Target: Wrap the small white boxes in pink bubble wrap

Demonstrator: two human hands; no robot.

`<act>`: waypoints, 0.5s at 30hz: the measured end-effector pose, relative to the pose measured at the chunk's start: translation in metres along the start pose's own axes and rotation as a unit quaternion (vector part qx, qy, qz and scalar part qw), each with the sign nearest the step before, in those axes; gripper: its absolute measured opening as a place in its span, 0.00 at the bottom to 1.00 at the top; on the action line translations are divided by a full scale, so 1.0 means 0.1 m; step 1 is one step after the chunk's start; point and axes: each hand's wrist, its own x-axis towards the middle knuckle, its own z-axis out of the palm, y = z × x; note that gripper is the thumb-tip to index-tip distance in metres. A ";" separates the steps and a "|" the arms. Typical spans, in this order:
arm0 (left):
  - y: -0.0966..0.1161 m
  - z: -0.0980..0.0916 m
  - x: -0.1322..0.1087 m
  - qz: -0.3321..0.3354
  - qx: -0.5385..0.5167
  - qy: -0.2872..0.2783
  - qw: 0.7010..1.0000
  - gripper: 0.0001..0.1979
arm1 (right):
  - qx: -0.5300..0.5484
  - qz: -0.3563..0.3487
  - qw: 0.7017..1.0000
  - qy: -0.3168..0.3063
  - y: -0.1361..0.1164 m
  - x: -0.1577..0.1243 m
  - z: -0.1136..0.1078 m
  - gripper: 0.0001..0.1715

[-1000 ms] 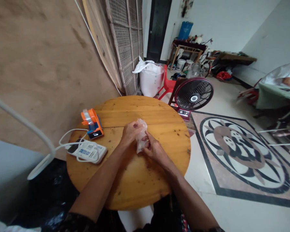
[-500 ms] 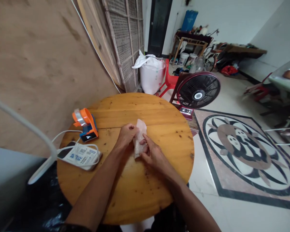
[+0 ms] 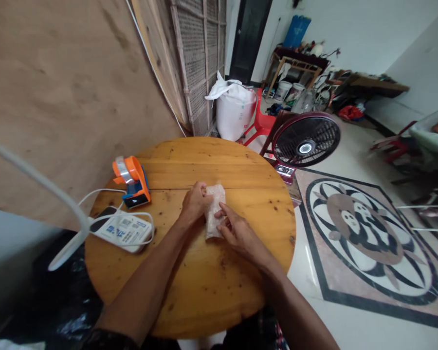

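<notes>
A small oblong packet in whitish, see-through bubble wrap [image 3: 214,219] lies near the middle of the round wooden table [image 3: 190,287]. My left hand [image 3: 195,203] is closed on its left edge, the thumb over the top face and the other fingers curled out of sight. On the right side, my right hand [image 3: 235,228] grips the packet with bent fingers and thumb at its edge. What the wrap contains cannot be made out.
At the table's left stand an orange and blue tape dispenser [image 3: 133,182] and a white power strip [image 3: 126,231] with a looped cable. Beyond the table are a dark fan [image 3: 305,141], a white sack [image 3: 235,109] and a red chair [image 3: 261,121].
The packet's far end, raised and loose before, now looks flatter and shorter. My right fingers have shifted from across the packet toward its right edge. The view has moved slightly.
</notes>
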 end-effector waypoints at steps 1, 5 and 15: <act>0.01 -0.01 -0.01 0.006 0.011 0.007 1.000 0.24 | -0.010 0.001 1.000 -0.010 -0.01 0.01 -0.02 0.34; 0.04 -0.02 -0.03 0.011 0.007 0.015 1.000 0.23 | -0.063 0.010 0.998 -0.017 -0.04 0.06 -0.03 0.37; 0.06 -0.14 -0.12 0.092 0.072 0.062 0.991 0.14 | -0.096 0.029 0.994 -0.036 -0.10 0.14 -0.03 0.38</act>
